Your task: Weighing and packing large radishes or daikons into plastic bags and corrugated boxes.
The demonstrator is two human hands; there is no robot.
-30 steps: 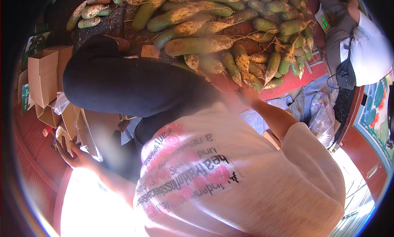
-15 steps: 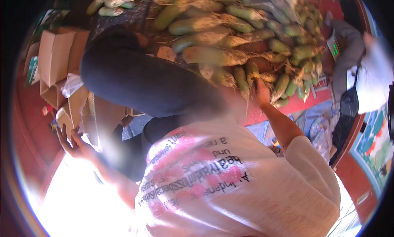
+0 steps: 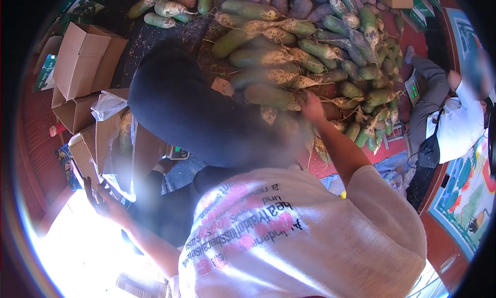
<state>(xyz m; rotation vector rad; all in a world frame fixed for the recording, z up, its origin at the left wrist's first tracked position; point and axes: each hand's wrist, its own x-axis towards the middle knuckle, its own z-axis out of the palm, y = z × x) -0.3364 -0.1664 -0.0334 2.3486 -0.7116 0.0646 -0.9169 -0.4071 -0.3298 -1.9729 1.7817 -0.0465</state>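
Beside an open cardboard carton point(image 3: 109, 158), my left hand point(image 3: 105, 202) has its fingers spread and holds nothing. A soil-streaked green radish stands inside that carton, behind clear plastic. My right hand point(image 3: 312, 108) reaches into a heap of green radishes, its fingers closed around the tapered end of a large green radish point(image 3: 271, 96). That radish lies on the near side of the heap. My fingertips are partly hidden there. A dark bent leg point(image 3: 191, 107) stretches between my hands and covers some of the radishes beside it.
More cartons point(image 3: 81, 60) stand open at the left. A scale with a lit display point(image 3: 179, 152) sits behind the leg, and another scale point(image 3: 412, 90) is at the right. A person in a white top point(image 3: 447, 130) is beside it. Several loose radishes point(image 3: 173, 9) lie far left.
My right hand has moved left and away from me, from a small radish at the heap's edge to the large one's end. My left hand stays by the carton. The view has shifted.
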